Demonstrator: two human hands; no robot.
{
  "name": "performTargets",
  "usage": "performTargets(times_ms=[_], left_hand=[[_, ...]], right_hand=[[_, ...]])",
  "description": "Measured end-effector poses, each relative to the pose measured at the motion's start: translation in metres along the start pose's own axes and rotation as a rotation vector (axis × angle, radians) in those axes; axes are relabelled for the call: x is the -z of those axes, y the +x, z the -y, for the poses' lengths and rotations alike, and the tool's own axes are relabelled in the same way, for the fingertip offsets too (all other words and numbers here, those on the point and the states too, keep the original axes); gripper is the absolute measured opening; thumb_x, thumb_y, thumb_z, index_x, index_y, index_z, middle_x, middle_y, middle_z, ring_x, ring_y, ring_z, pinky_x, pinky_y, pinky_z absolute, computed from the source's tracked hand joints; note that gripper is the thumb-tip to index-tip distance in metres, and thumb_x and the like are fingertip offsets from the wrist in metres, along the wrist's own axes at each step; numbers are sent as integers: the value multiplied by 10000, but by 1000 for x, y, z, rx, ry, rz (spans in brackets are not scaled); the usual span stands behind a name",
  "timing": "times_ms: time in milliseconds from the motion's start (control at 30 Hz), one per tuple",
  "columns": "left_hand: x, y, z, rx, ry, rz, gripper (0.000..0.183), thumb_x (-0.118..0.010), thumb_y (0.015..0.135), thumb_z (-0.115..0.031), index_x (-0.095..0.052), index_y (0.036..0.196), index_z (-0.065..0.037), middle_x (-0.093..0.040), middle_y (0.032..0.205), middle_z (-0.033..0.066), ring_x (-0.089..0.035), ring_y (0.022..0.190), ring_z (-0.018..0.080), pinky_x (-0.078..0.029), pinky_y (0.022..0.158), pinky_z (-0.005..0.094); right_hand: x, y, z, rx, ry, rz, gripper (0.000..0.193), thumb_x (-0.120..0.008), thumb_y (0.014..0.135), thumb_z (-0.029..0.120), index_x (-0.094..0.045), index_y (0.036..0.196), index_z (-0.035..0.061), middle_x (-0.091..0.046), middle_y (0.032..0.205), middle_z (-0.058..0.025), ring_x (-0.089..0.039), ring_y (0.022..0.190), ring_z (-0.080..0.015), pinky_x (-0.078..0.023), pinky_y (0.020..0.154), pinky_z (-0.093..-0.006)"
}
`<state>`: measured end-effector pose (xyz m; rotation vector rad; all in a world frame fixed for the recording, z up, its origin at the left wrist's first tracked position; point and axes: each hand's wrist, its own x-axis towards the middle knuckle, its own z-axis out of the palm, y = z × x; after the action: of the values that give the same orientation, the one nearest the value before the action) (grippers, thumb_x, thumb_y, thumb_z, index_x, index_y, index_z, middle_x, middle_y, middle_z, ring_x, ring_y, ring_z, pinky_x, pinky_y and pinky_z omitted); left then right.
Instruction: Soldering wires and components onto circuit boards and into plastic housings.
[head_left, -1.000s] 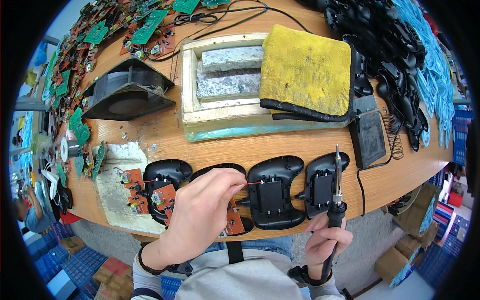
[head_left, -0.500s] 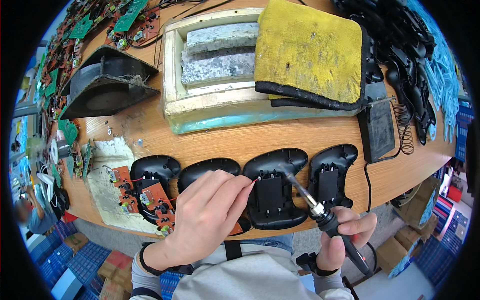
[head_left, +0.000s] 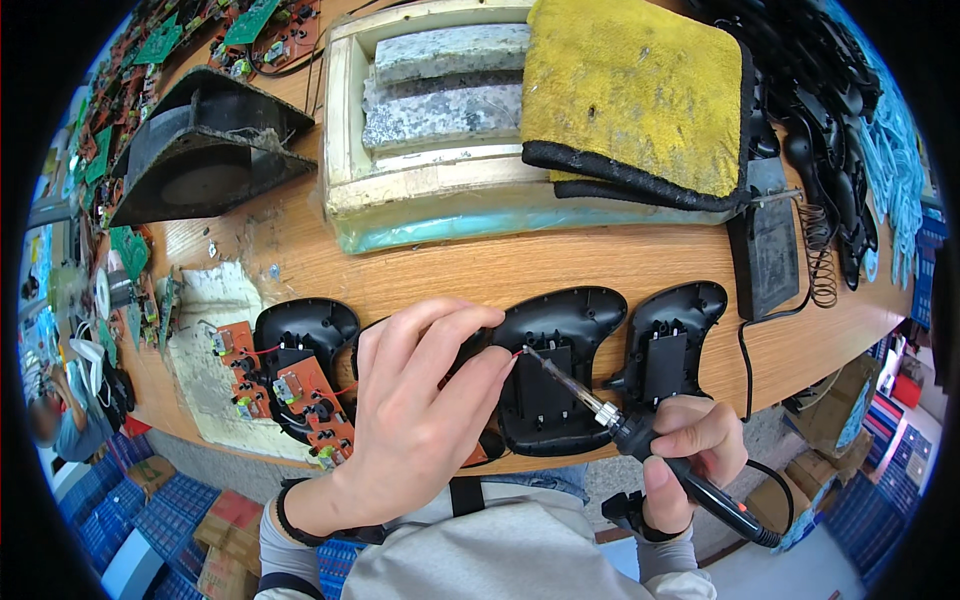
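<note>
My left hand [head_left: 425,405] pinches a thin red wire [head_left: 517,353] between thumb and finger. The wire's end is at a metal terminal of a black game controller shell [head_left: 565,310] with a rectangular compartment in its middle. In my right hand [head_left: 695,445] is a soldering iron [head_left: 628,432], its tip at that same terminal, beside the wire end. Another open shell [head_left: 700,310] lies to the right. At the left, a shell [head_left: 300,318] has orange circuit boards [head_left: 312,395] with red wires lying over it. One more shell is mostly hidden behind my left hand.
Behind stand a pale framed box [head_left: 430,215] with grey speckled blocks, a folded yellow cloth [head_left: 635,95] and a black iron stand [head_left: 768,245] with a coiled spring. A black angular holder [head_left: 205,150], many circuit boards [head_left: 130,250] and a pile of black shells [head_left: 840,120] surround them.
My right hand has brought the soldering iron's tip leftward and up to the terminal at the wire end. My left hand keeps the wire there, its fingers shifted slightly. The view has moved a little.
</note>
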<state>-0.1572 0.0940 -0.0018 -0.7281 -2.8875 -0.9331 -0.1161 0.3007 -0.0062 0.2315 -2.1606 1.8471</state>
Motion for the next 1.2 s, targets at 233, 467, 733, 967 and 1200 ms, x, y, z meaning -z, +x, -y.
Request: performTargets(times_ms=[233,467,733,967,1200], left_hand=[[0,0,1,-14,33,0,204,-674,631,-30,-621,828,-29,-565,1017,68,-525,974,240,-375,780,350],[1,1,0,-17,43,12,203,-654,624,-41,-620,824,-21,-556,1019,74,-524,975,241,-374,786,356],[1,1,-1,11,56,14,167,-698,652,-38,-628,803,-55,-575,989,51,-527,957,249,-367,788,351],[3,1,1,-41,91,43,212,-613,629,-74,-617,830,-7,-552,1014,87,-522,987,247,-373,795,354],[4,2,0,-43,85,58,234,-603,614,-78,-615,835,-1,-548,1019,92,-519,991,253,-376,794,358]], right_hand=[[0,4,0,-3,-57,30,185,-643,608,108,-495,673,17,-487,479,-70,-451,339,-168,-351,351,-254],[1,18,10,49,-148,146,157,-641,548,73,-525,637,16,-498,492,-75,-477,356,-187,-370,362,-265],[-2,30,26,53,-218,266,164,-642,496,45,-553,634,48,-471,519,-51,-469,375,-200,-341,369,-273],[-4,33,27,35,-239,305,189,-639,455,34,-560,625,62,-457,521,-39,-464,384,-196,-353,386,-276],[-5,40,31,80,-268,339,185,-627,427,53,-546,594,49,-425,477,-35,-448,360,-183,-343,361,-278]])
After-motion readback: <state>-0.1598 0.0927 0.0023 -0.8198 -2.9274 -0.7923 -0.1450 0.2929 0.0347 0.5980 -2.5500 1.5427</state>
